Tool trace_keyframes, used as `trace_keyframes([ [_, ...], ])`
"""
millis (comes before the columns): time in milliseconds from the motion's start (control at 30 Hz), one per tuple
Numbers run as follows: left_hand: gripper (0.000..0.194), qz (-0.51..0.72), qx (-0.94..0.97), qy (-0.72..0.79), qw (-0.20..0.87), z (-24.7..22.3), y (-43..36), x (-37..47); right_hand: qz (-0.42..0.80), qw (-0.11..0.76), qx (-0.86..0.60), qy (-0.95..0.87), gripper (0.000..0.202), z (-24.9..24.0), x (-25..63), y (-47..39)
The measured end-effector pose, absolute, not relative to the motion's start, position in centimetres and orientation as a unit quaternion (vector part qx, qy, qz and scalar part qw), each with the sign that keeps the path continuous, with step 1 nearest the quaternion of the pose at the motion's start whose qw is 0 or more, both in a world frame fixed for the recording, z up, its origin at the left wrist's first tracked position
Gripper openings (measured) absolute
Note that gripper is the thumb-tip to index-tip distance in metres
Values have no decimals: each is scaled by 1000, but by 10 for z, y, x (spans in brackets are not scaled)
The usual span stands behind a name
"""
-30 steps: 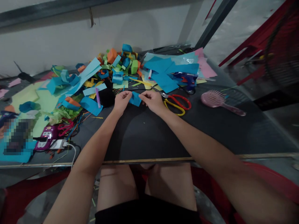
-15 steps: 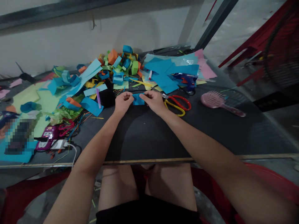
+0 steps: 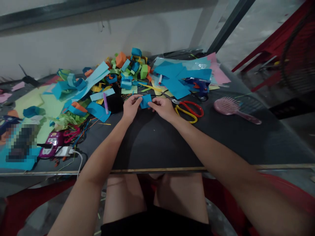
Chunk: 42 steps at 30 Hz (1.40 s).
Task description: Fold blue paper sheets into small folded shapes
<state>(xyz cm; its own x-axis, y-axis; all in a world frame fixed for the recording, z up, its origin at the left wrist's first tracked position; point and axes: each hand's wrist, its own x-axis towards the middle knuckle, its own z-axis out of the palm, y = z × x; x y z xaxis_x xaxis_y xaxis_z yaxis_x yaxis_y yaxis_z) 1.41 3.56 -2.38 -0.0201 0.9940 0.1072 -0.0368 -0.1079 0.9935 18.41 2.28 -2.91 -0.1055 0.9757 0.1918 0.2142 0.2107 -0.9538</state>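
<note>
Between my hands is a small piece of blue paper (image 3: 146, 101), held tilted just above the dark table (image 3: 157, 141). My left hand (image 3: 131, 106) pinches its left edge between thumb and fingers. At the lower right corner, the thumb and fingers of my right hand (image 3: 162, 107) grip the same piece. Scissors with one red and one yellow handle (image 3: 190, 109) lie just right of my right hand. Close to my left hand are a purple strip (image 3: 105, 103) and a black object (image 3: 115, 103) whose kind I cannot make out.
Folded paper pieces in several colours (image 3: 128, 68) are heaped at the back. Blue sheets (image 3: 172, 73) and a blue glue gun (image 3: 200, 84) lie at the back right, a pink hairbrush (image 3: 227, 107) at the right. A white plug with a cable (image 3: 65, 151) sits front left.
The blue paper has turned from lying level to a tilt and shows more of its face. My right hand's grip has shifted to its lower corner. The whole view has moved slightly.
</note>
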Motion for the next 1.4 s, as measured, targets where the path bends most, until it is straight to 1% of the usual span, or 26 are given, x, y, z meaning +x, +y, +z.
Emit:
trace_keyframes([
  [167, 10, 539, 502, 473, 483, -21, 35, 14, 404, 464, -483, -623, 36, -30, 185, 22],
  [333, 10, 544, 507, 472, 473, -19, 33, 13, 404, 474, -486, -613, 41, -26, 184, 21],
  [567, 11, 543, 513, 481, 458, -24, 38, 12, 421, 446, -499, -613, 46, -24, 183, 27],
  [733, 13, 536, 530, 492, 436, -26, 38, 13, 400, 450, -502, -621, 43, -24, 184, 27],
  [1133, 13, 501, 560, 492, 440, -28, 38, 13, 365, 435, -528, -632, 33, -25, 185, 19],
  [1333, 17, 475, 598, 513, 393, -22, 31, 13, 408, 443, -533, -594, 37, -16, 188, 6],
  [1400, 19, 464, 612, 512, 385, -19, 26, 12, 409, 442, -539, -589, 34, -13, 186, 1],
])
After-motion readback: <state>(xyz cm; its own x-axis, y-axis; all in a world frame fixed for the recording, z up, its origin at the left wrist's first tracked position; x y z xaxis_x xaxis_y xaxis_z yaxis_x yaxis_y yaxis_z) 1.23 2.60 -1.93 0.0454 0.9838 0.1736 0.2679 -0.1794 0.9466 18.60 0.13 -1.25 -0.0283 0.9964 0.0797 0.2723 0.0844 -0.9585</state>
